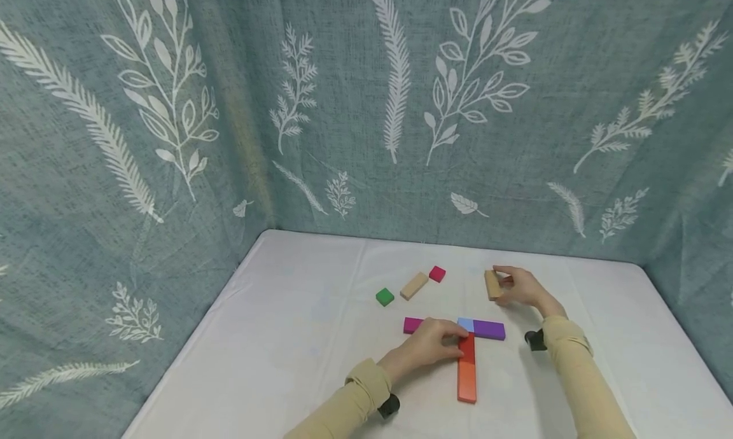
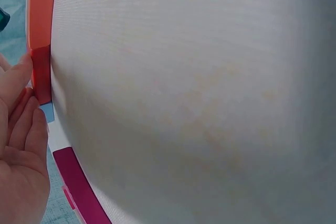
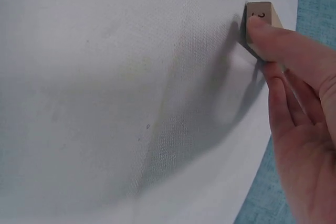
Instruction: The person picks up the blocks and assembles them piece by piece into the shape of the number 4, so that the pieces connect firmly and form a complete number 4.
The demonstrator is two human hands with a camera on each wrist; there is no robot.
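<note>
My left hand (image 1: 429, 342) has its thumb and fingertips on a red block (image 1: 467, 348), seemingly pinching it; the left wrist view shows the thumb near its joint with an orange block (image 1: 466, 383). The orange block continues the red one toward me. A light blue block (image 1: 466, 325) lies at the red block's far end, beside a purple block (image 1: 489, 329). Left of these lies a magenta block (image 1: 413, 325), partly hidden by the hand. Farther back on the right, my right hand (image 1: 522, 286) pinches a plain wooden block (image 1: 491, 285). Its end bears a dark mark in the right wrist view.
Behind my left hand lie a green block (image 1: 385, 296), another plain wooden block (image 1: 414, 286) and a small crimson block (image 1: 438, 273). A white cloth (image 1: 275, 337) covers the table. Teal curtains with white leaf patterns (image 1: 366, 108) hang at the back and sides.
</note>
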